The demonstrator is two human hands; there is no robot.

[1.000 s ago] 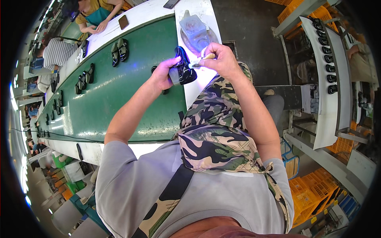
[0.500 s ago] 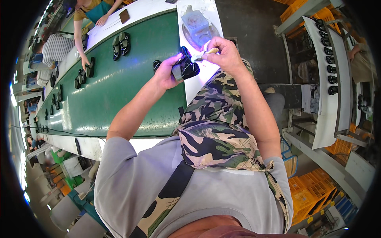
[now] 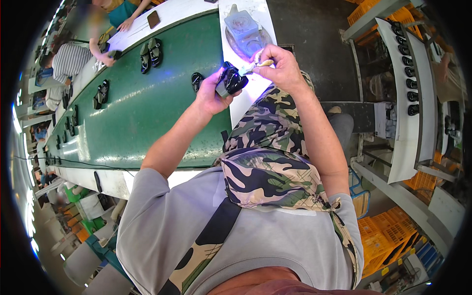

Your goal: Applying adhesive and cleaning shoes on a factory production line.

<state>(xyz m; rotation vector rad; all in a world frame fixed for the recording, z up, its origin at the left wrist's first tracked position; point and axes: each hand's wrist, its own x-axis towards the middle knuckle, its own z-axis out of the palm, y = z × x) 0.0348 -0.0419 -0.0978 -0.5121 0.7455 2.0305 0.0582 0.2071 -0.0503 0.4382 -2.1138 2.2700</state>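
Note:
My left hand (image 3: 212, 96) is closed around a glossy black sandal (image 3: 230, 81), holding it over the border between the green belt and the white ledge. My right hand (image 3: 281, 70) pinches a small brush (image 3: 265, 63) with a light wooden handle. Its pale tip is at the sandal's right edge; glare there hides whether they touch. Bluish-violet light falls on the sandal and the brush. Just left of my left hand, another black sandal (image 3: 197, 81) lies on the green belt (image 3: 167, 108).
Beyond my hands, a translucent squarish container (image 3: 241, 25) stands on a round metal dish (image 3: 268, 38). Pairs of sandals (image 3: 150, 54) sit along the belt. Across it, a co-worker's hand (image 3: 106, 59) holds a dark shoe. At right, a rack shelf (image 3: 404, 142) carries several black shoes.
My left hand has turned the sandal and shifted slightly right, while the brush stays at its edge. Across the belt, the co-worker has lifted a shoe off it and drawn it back.

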